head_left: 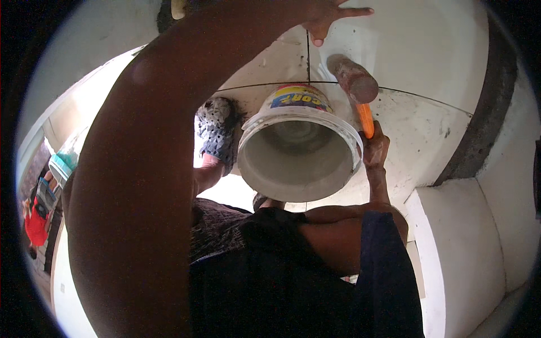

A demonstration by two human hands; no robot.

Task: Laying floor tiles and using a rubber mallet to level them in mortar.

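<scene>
My left forearm (pixel 146 169) fills the left half of the frame, nearest the lens, running up to my left hand (pixel 327 17) at the top edge. That hand is spread, fingers fanned and pressed flat on a white tile (pixel 417 50), just right of the dark joint line (pixel 308 56) that runs down from it. It pinches nothing.

Lower, right of centre, my right hand (pixel 375 147) is wrapped tight around the orange handle (pixel 366 119) of a rubber mallet (pixel 354 79). The mallet's head points up toward the tile and sits just below and slightly right of my spread hand, near it but apart; whether the head touches the tile I cannot tell.

I judge the main risk to be my own fingers: they lie close to the mallet's head, so a blow that drifts upward could catch them. A hard strike near the joint might also crack the tile or push it out of level with its neighbour.

The empty white bucket (pixel 298 146) stands at the centre of the frame, just left of my right hand and touching the handle's line in the picture; a wide backswing could knock it over. My sandalled foot (pixel 217 127) rests left of the bucket.
</scene>
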